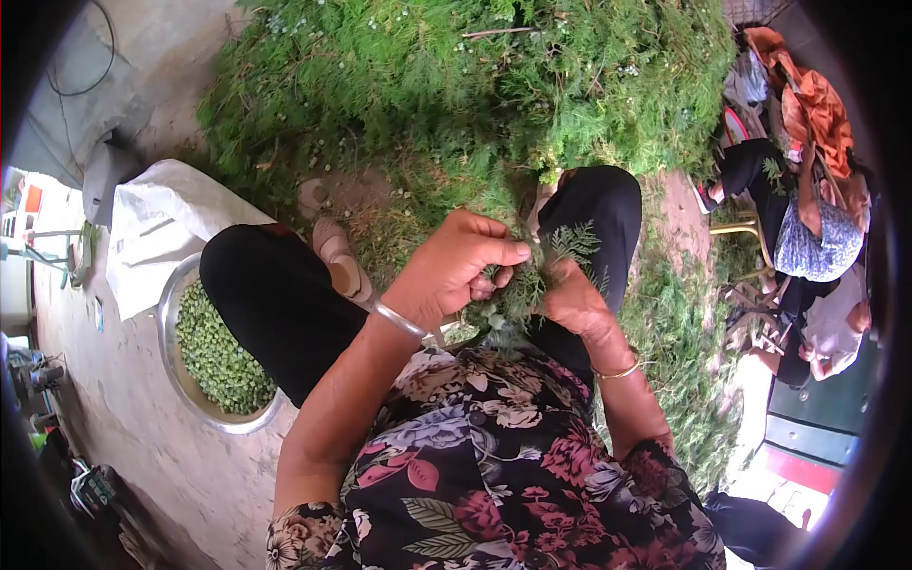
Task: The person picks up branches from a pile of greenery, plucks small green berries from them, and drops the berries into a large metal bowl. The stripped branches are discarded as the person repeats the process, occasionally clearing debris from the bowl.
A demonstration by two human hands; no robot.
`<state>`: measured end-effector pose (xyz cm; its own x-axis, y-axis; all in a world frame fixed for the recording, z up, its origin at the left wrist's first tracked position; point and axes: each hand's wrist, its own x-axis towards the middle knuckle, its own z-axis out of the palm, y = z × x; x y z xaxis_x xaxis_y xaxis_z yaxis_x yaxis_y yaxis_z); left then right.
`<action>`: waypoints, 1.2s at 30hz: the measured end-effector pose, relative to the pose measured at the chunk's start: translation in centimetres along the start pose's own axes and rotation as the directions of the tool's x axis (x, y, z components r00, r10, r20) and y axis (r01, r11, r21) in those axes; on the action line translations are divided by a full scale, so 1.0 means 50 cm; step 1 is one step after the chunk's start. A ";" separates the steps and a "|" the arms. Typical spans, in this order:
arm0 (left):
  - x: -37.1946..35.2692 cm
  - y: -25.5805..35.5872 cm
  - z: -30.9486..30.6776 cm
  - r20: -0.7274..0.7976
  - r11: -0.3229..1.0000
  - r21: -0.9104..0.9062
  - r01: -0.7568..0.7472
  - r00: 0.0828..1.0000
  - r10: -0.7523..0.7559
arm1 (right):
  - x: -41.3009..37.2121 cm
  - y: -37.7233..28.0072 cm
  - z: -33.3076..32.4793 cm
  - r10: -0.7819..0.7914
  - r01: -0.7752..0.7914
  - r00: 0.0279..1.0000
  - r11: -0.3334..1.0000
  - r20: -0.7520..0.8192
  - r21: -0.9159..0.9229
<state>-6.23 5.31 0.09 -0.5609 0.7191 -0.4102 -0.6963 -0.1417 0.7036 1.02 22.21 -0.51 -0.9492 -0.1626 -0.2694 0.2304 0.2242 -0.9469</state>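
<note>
My left hand (454, 266) and my right hand (575, 299) meet over my lap, both closed around a bunch of feathery green stems (541, 275). The left thumb and fingers pinch at the bunch from the left; the right hand grips it from below on the right. My knees in black trousers frame the hands, and a floral top fills the foreground. A large heap of the same green plants (475, 85) lies on the ground just beyond my knees.
A metal bowl (171, 356) holding small green pods stands on the ground at my left, beside a white sack (157, 223). A sandal (337, 256) shows between my knees. Another person (807, 218) sits at the right by a stool.
</note>
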 end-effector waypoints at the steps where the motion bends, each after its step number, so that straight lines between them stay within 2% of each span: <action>1: 0.004 -0.007 -0.013 -0.002 1.000 -0.001 0.000 1.000 0.000 | 0.001 0.004 -0.009 0.020 -0.033 0.993 0.993 0.114 0.113; 3: 0.012 -0.019 -0.032 0.021 0.996 -0.073 0.045 0.999 -0.043 | -0.001 0.051 -0.013 -0.012 0.000 0.997 0.985 0.072 0.171; 5: 0.016 -0.031 -0.034 0.009 0.995 -0.088 0.048 0.999 -0.047 | -0.009 0.053 -0.013 0.058 -0.077 0.997 0.898 0.057 0.433; 6: 0.015 -0.037 -0.035 -0.008 0.993 -0.105 0.045 0.999 -0.046 | -0.008 0.007 0.017 0.103 -0.026 0.987 0.858 -0.123 0.513; 7: 0.016 -0.042 -0.031 -0.008 0.993 -0.104 0.047 0.999 -0.048 | -0.007 0.013 0.014 0.103 -0.026 0.987 0.857 -0.123 0.515; 9: 0.017 -0.048 -0.020 -0.054 0.976 -0.214 -0.027 0.998 0.016 | -0.002 0.027 0.005 0.183 -0.115 0.972 0.918 -0.149 0.379; 10: 0.012 -0.045 -0.016 -0.055 0.977 -0.212 -0.029 0.998 0.018 | 0.000 0.018 0.015 0.182 -0.063 0.958 0.886 -0.221 0.460; 12: 0.003 -0.038 -0.004 -0.270 0.909 -0.343 -0.238 0.951 0.147 | 0.002 0.021 0.014 0.158 0.002 0.952 0.854 -0.264 0.521; 13: -0.003 -0.039 -0.005 -0.267 0.910 -0.339 -0.239 0.952 0.151 | 0.003 0.017 0.012 0.138 0.070 0.941 0.815 -0.309 0.575; 15: -0.031 -0.049 -0.019 -0.378 0.845 -0.341 -0.411 0.883 0.277 | 0.001 0.008 0.013 0.145 0.093 0.928 0.803 -0.344 0.589; 16: -0.051 -0.057 -0.019 -0.394 0.873 -0.223 -0.434 0.859 0.327 | 0.002 0.010 0.014 0.162 0.120 0.913 0.769 -0.373 0.628; 17: -0.067 -0.067 -0.019 -0.394 0.873 -0.220 -0.435 0.859 0.328 | 0.003 0.011 0.016 0.181 0.148 0.899 0.732 -0.399 0.665; 18: -0.080 -0.078 -0.020 -0.378 0.903 0.108 -0.416 0.823 0.424 | 0.002 0.011 0.017 0.178 0.151 0.900 0.730 -0.398 0.667; 19: -0.091 -0.086 -0.019 -0.331 0.832 0.424 -0.359 0.794 0.511 | 0.002 0.011 0.018 0.184 0.153 0.898 0.721 -0.400 0.676; 21: -0.091 -0.098 -0.008 -0.326 0.837 0.413 -0.360 0.800 0.504 | 0.003 0.009 0.022 0.187 0.158 0.897 0.711 -0.401 0.685; 23: -0.069 -0.121 -0.003 -0.189 0.586 0.700 -0.409 0.684 0.704 | 0.003 0.006 0.029 0.264 0.119 0.879 0.686 -0.398 0.718; 24: -0.057 -0.125 0.003 -0.135 0.484 0.746 -0.457 0.609 0.782 | 0.002 0.004 0.032 0.260 0.121 0.880 0.687 -0.398 0.716; 27: -0.046 -0.130 0.014 -0.077 0.398 0.817 -0.418 0.604 0.793 | -0.002 0.005 0.038 0.250 0.132 0.877 0.694 -0.409 0.707; 28: -0.048 -0.131 0.014 -0.068 0.413 0.811 -0.414 0.635 0.770 | -0.004 0.006 0.037 0.244 0.121 0.882 0.710 -0.404 0.694; 32: -0.053 -0.127 0.016 -0.077 0.439 0.797 -0.415 0.650 0.756 | -0.015 0.010 0.038 0.240 0.115 0.880 0.731 -0.411 0.673; 33: -0.058 -0.121 0.018 -0.069 0.455 0.766 -0.454 0.646 0.760 | -0.016 0.014 0.038 0.240 0.115 0.879 0.732 -0.411 0.672; 35: -0.077 -0.101 0.025 -0.063 0.470 0.734 -0.490 0.640 0.766 | -0.019 0.023 0.032 0.306 0.115 0.858 0.667 -0.412 0.736; 36: -0.096 -0.082 0.030 -0.182 0.745 0.489 -0.454 0.782 0.596 | -0.016 0.022 0.020 0.364 0.120 0.834 0.612 -0.413 0.782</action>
<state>-0.01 3.46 0.02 -0.9352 0.3540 -0.0075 -0.0455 -0.0990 0.9940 2.25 21.60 -1.49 -0.7967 0.3433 -0.4974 0.1949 -0.6331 -0.7491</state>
